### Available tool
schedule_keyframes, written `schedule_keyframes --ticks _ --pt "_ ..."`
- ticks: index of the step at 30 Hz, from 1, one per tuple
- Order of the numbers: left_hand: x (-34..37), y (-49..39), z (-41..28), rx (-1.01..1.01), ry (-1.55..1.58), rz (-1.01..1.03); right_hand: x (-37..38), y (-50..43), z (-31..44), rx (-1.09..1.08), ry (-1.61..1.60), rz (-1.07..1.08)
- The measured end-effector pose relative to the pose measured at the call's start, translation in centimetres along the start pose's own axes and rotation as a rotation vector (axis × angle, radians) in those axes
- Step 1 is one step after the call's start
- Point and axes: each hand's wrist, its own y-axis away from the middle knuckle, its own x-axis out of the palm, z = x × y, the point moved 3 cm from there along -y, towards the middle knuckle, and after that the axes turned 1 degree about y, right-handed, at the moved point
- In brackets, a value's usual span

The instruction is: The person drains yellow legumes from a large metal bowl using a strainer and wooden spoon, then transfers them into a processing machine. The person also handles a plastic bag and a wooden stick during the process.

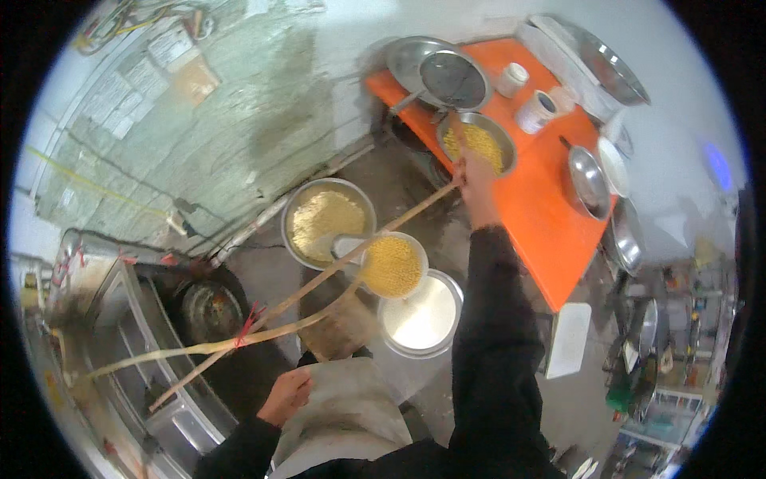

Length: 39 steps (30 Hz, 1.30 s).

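Observation:
My right hand reaches over a metal bowl of yellow beans on the orange table's edge. Its fingers are closed on a brown handle that crosses this bowl; the handle's far end is unclear. Just beside that hand ends a long wooden pole, tied with red string to a second, bent pole. My left hand is curled against the light apron, with no object visible in it. Below the poles is a container of yellow beans, overlapping a pot of white contents.
A bowl of pale yellow meal with a scoop stands by the wall. The orange table bears a round sieve, white jars and a metal bowl. Metal equipment stands at the lower left.

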Motion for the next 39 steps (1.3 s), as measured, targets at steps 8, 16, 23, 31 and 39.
schedule_keyframes --ticks 8,16,23,31,39 --pt "-1.1 2.6 6.3 0.125 0.162 -0.270 5.8 -10.4 -0.6 0.100 -0.443 0.202" --pt "1.0 -0.5 4.5 0.306 -0.024 -0.117 5.9 12.3 -7.9 -0.119 0.359 0.343" --pt "-3.6 -8.8 6.5 0.129 -0.108 0.059 -6.5 33.7 -33.7 0.626 0.720 0.806" --pt "-17.4 -15.6 15.8 -0.062 0.135 -0.555 -26.4 34.1 -54.0 0.220 1.533 0.446" --pt "-21.8 -25.1 19.2 -0.119 0.076 -0.562 -17.2 23.0 -56.5 0.085 1.285 0.320"
